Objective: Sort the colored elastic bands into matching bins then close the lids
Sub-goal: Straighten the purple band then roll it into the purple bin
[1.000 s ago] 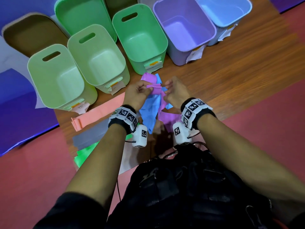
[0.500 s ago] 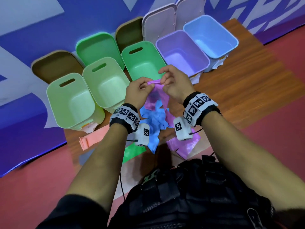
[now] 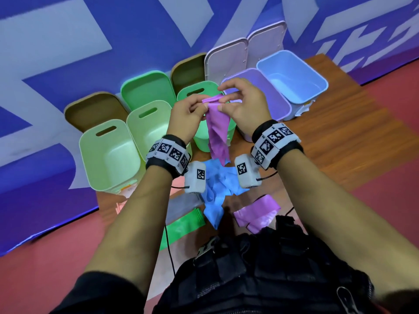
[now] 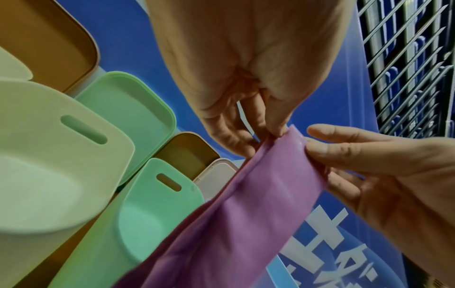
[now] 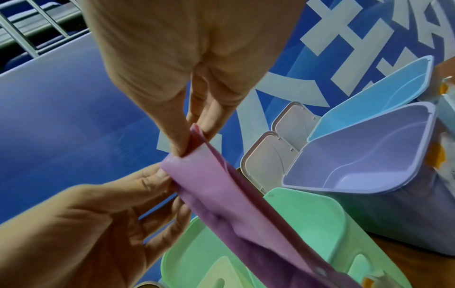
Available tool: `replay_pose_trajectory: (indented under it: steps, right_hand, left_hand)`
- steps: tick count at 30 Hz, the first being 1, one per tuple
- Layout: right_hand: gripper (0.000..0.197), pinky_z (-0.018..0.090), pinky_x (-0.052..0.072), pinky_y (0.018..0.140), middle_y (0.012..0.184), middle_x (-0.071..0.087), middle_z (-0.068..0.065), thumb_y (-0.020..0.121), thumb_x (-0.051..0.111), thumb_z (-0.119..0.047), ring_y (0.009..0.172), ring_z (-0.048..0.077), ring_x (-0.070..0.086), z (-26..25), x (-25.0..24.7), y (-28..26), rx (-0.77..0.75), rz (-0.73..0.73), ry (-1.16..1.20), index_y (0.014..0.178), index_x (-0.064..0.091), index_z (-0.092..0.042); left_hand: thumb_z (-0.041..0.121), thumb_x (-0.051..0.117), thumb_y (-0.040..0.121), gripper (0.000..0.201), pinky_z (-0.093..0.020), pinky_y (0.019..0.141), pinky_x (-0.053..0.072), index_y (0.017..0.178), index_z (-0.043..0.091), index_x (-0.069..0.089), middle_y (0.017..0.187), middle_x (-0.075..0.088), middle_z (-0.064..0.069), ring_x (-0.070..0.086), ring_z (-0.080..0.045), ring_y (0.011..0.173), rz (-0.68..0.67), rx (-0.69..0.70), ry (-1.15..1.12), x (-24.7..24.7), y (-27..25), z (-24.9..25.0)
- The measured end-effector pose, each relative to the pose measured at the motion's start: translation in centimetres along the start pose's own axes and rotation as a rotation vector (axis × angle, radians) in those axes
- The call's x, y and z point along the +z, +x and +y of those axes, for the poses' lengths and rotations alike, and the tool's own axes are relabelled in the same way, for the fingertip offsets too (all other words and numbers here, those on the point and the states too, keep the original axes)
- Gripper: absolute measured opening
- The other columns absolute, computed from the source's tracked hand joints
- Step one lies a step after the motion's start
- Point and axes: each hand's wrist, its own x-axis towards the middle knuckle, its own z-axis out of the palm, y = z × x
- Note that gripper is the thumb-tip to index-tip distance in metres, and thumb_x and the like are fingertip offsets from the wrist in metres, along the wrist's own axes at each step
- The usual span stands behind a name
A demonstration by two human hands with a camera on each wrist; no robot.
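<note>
Left hand point(image 3: 186, 114) and right hand point(image 3: 244, 105) pinch top edge of purple band point(image 3: 217, 130), hanging above green bin point(image 3: 201, 138).

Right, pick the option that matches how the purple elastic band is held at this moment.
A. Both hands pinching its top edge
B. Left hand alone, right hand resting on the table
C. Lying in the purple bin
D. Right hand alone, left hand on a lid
A: the left hand and right hand each pinch the top edge of the purple elastic band, which hangs down in front of the bins.
</note>
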Motion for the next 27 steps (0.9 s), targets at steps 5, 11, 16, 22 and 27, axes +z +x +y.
replay_pose_trajectory:
  steps: [5,11,16,22,27]
  right_hand:
    - [0.028,0.008,0.047,0.074,0.103,0.061,0.003,0.073,0.072,0.007,0.082,0.007,0.061,-0.5,0.3,0.5,-0.059,0.066,-0.070,0.096,0.070,-0.008]
    - [0.023,0.001,0.042,0.071,0.101,0.060,0.001,0.078,0.072,0.002,0.085,-0.003,0.056,-1.2,-0.1,0.9,-0.113,0.088,-0.175,0.099,0.072,-0.007]
    - [0.026,0.001,0.041,0.072,0.099,0.065,-0.004,0.081,0.076,-0.011,0.081,-0.003,0.056,-1.1,-0.4,1.4,-0.106,0.051,-0.235,0.106,0.074,-0.014]
    - [0.017,0.013,0.049,0.075,0.079,0.068,-0.010,0.077,0.080,-0.020,0.076,0.003,0.061,-1.1,-0.1,2.1,-0.054,-0.004,-0.172,0.094,0.077,-0.021]
    - [0.008,0.016,0.050,0.072,0.077,0.066,-0.017,0.082,0.075,-0.025,0.073,0.004,0.060,-1.2,0.5,2.2,-0.085,0.002,-0.188,0.090,0.074,-0.025]
  left_hand:
    - [-0.003,0.050,0.095,0.026,-0.023,0.075,0.054,0.106,0.013,0.068,0.093,0.068,-0.004,0.062,-0.006,0.082,-0.047,0.030,0.006,-0.3,0.3,1.1]
    - [0.004,0.051,0.093,0.026,-0.026,0.076,0.053,0.104,0.019,0.068,0.095,0.068,0.001,0.062,-0.010,0.088,-0.074,0.053,-0.001,-0.7,0.3,1.8]
    - [0.006,0.054,0.092,0.023,-0.024,0.076,0.052,0.101,0.022,0.069,0.097,0.069,0.002,0.062,-0.010,0.090,-0.056,0.080,-0.001,-1.2,0.4,2.0]
    - [0.000,0.053,0.094,0.023,-0.020,0.075,0.051,0.106,0.012,0.069,0.098,0.070,-0.002,0.063,-0.004,0.087,0.000,0.086,-0.003,-1.8,0.3,2.0]
    - [0.001,0.054,0.091,0.022,-0.038,0.078,0.055,0.107,0.014,0.061,0.084,0.063,-0.026,0.058,-0.021,0.081,0.049,0.068,-0.043,-2.0,0.4,2.3]
